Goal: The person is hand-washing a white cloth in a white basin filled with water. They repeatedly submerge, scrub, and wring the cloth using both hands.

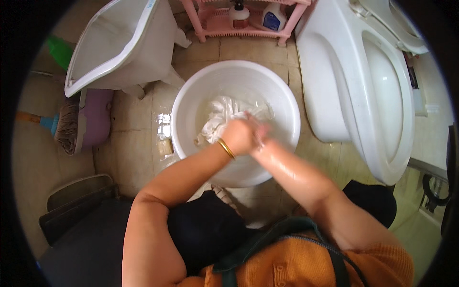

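Note:
A round white plastic basin (287, 97) stands on the tiled floor in front of me, with water and a crumpled white cloth (222, 107) inside. Over the cloth, my left hand (239, 135), with a gold bangle (226, 148) at its wrist, is curled shut on part of the fabric. My right hand (261, 133) presses close against the left one. Motion blurs its fingers, so its grip is unclear. Wetness shines on the right forearm. A pale bar of soap (165, 147) lies on the wet floor just left of the basin.
A white toilet (326, 82) stands at the right. At the left are a white plastic tub on legs (147, 53), a mop head (67, 123) and a purple bucket (96, 118). Behind the basin, a pink rack (215, 21) holds a pump bottle (239, 18) and a spray bottle (273, 19).

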Demonstrator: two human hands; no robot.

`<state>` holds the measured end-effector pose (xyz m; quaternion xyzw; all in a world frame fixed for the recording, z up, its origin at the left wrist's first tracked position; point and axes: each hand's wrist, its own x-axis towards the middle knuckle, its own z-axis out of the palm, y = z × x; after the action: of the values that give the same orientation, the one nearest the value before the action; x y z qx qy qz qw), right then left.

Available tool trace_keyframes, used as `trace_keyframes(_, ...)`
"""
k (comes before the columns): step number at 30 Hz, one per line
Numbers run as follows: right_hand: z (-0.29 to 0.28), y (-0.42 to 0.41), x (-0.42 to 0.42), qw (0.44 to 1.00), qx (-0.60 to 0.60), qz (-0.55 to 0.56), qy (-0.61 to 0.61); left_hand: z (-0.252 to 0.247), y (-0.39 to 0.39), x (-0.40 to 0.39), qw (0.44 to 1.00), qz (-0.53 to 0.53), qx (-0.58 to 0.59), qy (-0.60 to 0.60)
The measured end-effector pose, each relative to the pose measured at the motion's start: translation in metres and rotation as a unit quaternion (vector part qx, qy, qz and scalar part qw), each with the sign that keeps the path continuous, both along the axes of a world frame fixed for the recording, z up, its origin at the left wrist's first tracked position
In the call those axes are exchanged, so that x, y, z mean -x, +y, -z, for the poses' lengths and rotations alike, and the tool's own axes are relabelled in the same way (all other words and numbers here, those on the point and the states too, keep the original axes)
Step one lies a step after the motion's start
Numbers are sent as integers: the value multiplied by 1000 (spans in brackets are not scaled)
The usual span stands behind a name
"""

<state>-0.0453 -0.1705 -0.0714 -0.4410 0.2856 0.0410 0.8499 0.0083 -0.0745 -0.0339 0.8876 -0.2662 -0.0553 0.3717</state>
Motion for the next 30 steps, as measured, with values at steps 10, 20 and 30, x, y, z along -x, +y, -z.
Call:
trace_keyframes(10, 18, 0, -5, 944, -319, 5, -81, 4, -9, -14, 998, 48, 29, -26)
trace_keyframes(20, -69, -62, -38, 801, 380, -461, -35, 3, 32, -66, 851, 136, 329, 386)
trace_keyframes(30, -92, -120, -49, 988, -107, -75, -78, 22, 88, -42, 845, 72, 143, 510)
